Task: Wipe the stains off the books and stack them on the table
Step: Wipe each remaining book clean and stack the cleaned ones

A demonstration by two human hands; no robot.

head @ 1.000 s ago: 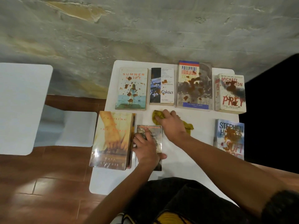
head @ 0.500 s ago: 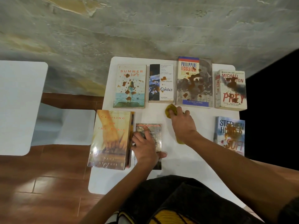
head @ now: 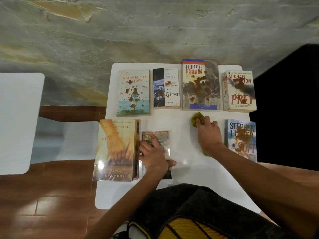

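On the white table (head: 183,169) lie several books. Brown stains mark Summer Shift (head: 133,93), Contact (head: 166,88), Philippine Legislature (head: 201,85), Prey (head: 239,91) and Soft Target (head: 241,138). Crossing on the Paris (head: 114,150) lies at the front left. Beside it a small paperback (head: 161,140) lies under my left hand (head: 153,156), whose fingers curl over its cover while the thumb hooks its right edge. My right hand (head: 209,133) grips a yellow-green cloth (head: 196,119) on the table, just below Philippine Legislature.
A rough concrete wall rises behind the table. White chairs (head: 19,121) stand at the left over a red tiled floor (head: 43,204). Darkness borders the table's right side. My lap sits against the table's near edge.
My right hand has slid the cloth to the right across the table, from below Contact to below Philippine Legislature. My left hand has stayed on the small paperback.
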